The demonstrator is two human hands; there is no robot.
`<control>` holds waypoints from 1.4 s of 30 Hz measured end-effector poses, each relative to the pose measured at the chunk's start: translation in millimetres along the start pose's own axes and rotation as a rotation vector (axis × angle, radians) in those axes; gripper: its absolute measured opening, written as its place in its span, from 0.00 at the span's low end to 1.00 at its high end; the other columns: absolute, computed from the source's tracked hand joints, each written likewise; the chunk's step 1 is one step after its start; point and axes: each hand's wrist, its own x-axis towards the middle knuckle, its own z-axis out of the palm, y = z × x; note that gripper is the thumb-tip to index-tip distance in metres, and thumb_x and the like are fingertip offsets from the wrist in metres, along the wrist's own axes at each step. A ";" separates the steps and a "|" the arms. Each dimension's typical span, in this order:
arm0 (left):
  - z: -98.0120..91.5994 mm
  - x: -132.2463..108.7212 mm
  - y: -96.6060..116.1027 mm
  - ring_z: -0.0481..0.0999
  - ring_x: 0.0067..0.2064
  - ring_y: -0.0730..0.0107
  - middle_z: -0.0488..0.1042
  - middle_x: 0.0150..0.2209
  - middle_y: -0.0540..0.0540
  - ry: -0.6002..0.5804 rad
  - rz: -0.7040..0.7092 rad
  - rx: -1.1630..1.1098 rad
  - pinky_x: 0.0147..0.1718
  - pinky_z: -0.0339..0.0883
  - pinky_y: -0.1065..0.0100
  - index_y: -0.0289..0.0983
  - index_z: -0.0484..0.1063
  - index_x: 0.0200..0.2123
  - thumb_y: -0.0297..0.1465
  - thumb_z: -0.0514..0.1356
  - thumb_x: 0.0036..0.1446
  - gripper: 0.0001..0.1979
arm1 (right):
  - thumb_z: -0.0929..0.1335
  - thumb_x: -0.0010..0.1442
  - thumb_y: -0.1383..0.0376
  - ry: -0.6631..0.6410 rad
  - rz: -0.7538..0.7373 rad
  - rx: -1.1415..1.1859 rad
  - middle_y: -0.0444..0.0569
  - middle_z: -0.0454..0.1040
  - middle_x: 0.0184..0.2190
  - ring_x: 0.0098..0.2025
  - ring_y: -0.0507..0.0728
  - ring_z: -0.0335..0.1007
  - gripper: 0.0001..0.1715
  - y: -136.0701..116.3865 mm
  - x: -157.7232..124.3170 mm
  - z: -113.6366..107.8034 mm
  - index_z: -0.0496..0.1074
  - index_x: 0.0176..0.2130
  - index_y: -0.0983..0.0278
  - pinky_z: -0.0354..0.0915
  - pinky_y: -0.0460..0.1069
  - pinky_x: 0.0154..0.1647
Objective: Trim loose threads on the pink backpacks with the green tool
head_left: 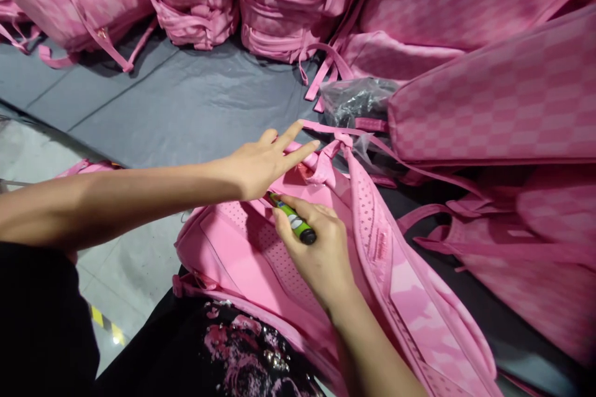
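Note:
A pink backpack (254, 263) with dotted mesh padding lies across my lap and the table edge. My left hand (263, 164) reaches over its top end, with some fingers stretched out and spread near the pink straps. My right hand (319, 245) is closed around a small green tool (297, 221) with a black end, whose kind I cannot make out. The tool's far tip meets the backpack just below my left palm, where the contact is partly hidden. A knotted pink strap (343, 141) stands at the top of the backpack.
Several pink backpacks (200, 0) line the back of the grey-covered table (186, 99). A large pink checkered bag (493, 93) stands at right, beside clear plastic wrapping (358, 99). More pink bags (526, 260) lie below it. Tiled floor (112, 267) shows at left.

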 end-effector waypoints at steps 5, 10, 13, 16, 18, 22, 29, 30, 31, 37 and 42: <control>2.5 -1.5 -2.2 0.55 0.69 0.44 0.24 0.75 0.37 0.038 0.033 0.014 0.48 0.71 0.58 0.47 0.32 0.74 0.18 0.56 0.56 0.50 | 0.68 0.64 0.60 0.029 0.031 -0.076 0.52 0.84 0.36 0.35 0.61 0.80 0.14 -3.1 0.1 -0.1 0.79 0.45 0.63 0.70 0.60 0.45; 3.1 -3.8 -2.7 0.57 0.67 0.44 0.31 0.75 0.34 0.072 0.048 0.015 0.46 0.72 0.59 0.44 0.34 0.74 0.18 0.53 0.57 0.48 | 0.68 0.64 0.61 0.002 0.055 -0.044 0.51 0.84 0.36 0.36 0.61 0.80 0.13 -5.2 1.5 0.9 0.79 0.45 0.63 0.70 0.60 0.45; 4.9 -5.0 -2.9 0.58 0.66 0.44 0.32 0.75 0.34 0.100 0.058 0.013 0.46 0.71 0.59 0.43 0.36 0.74 0.17 0.53 0.56 0.47 | 0.68 0.63 0.61 0.002 0.059 -0.006 0.51 0.84 0.38 0.38 0.61 0.80 0.14 -5.9 2.5 1.5 0.79 0.46 0.63 0.71 0.60 0.46; 6.4 -6.1 -2.8 0.59 0.65 0.44 0.35 0.75 0.33 0.111 0.059 0.003 0.44 0.71 0.60 0.43 0.36 0.74 0.18 0.52 0.57 0.46 | 0.68 0.64 0.60 -0.023 0.072 0.003 0.51 0.84 0.37 0.36 0.60 0.80 0.14 -6.0 3.0 0.3 0.79 0.45 0.62 0.72 0.60 0.45; 6.4 -7.1 -2.4 0.60 0.64 0.44 0.36 0.75 0.32 0.111 0.059 0.005 0.43 0.71 0.60 0.43 0.36 0.74 0.18 0.52 0.57 0.46 | 0.68 0.63 0.60 -0.012 0.073 -0.010 0.51 0.84 0.37 0.36 0.61 0.80 0.13 -6.2 2.7 -1.2 0.79 0.45 0.62 0.71 0.61 0.46; 5.6 -9.1 -2.0 0.60 0.63 0.44 0.38 0.74 0.32 0.122 0.060 0.019 0.44 0.71 0.59 0.42 0.36 0.74 0.18 0.53 0.56 0.47 | 0.68 0.63 0.61 -0.020 0.076 0.028 0.51 0.84 0.38 0.37 0.61 0.80 0.13 -8.7 2.4 -0.6 0.80 0.46 0.62 0.72 0.60 0.47; 6.4 -23.3 -3.8 0.60 0.65 0.45 0.48 0.72 0.33 0.179 0.059 0.007 0.49 0.71 0.57 0.41 0.40 0.74 0.19 0.55 0.56 0.46 | 0.68 0.63 0.64 -0.198 0.176 0.268 0.47 0.84 0.35 0.34 0.56 0.80 0.12 -18.4 11.4 -0.1 0.80 0.43 0.62 0.73 0.50 0.36; 6.0 -28.1 -4.5 0.60 0.65 0.46 0.49 0.72 0.34 0.184 0.051 0.010 0.50 0.71 0.58 0.42 0.40 0.74 0.18 0.54 0.56 0.46 | 0.68 0.64 0.64 -0.229 0.163 0.314 0.47 0.84 0.36 0.34 0.55 0.80 0.11 -22.4 11.0 -8.8 0.80 0.43 0.62 0.74 0.50 0.38; 5.6 -33.6 -5.5 0.60 0.66 0.47 0.50 0.72 0.35 0.186 0.039 0.016 0.50 0.71 0.58 0.43 0.40 0.74 0.17 0.54 0.56 0.46 | 0.68 0.64 0.64 -0.225 0.122 0.343 0.47 0.84 0.38 0.38 0.56 0.80 0.11 -27.5 9.3 -20.7 0.80 0.44 0.61 0.75 0.51 0.42; 8.3 -55.2 -13.6 0.62 0.65 0.47 0.53 0.71 0.35 0.184 -0.063 0.008 0.45 0.74 0.59 0.46 0.42 0.73 0.20 0.52 0.60 0.42 | 0.67 0.64 0.69 0.515 -0.026 0.188 0.53 0.81 0.47 0.51 0.62 0.78 0.08 -41.2 12.6 -123.4 0.75 0.41 0.59 0.74 0.59 0.52; 23.5 -41.2 -24.0 0.62 0.65 0.47 0.53 0.71 0.34 0.207 -0.033 -0.002 0.50 0.73 0.57 0.44 0.44 0.73 0.18 0.54 0.56 0.44 | 0.65 0.59 0.74 -0.035 0.210 -0.126 0.52 0.83 0.34 0.33 0.57 0.81 0.13 41.5 65.9 -150.2 0.80 0.37 0.65 0.74 0.49 0.35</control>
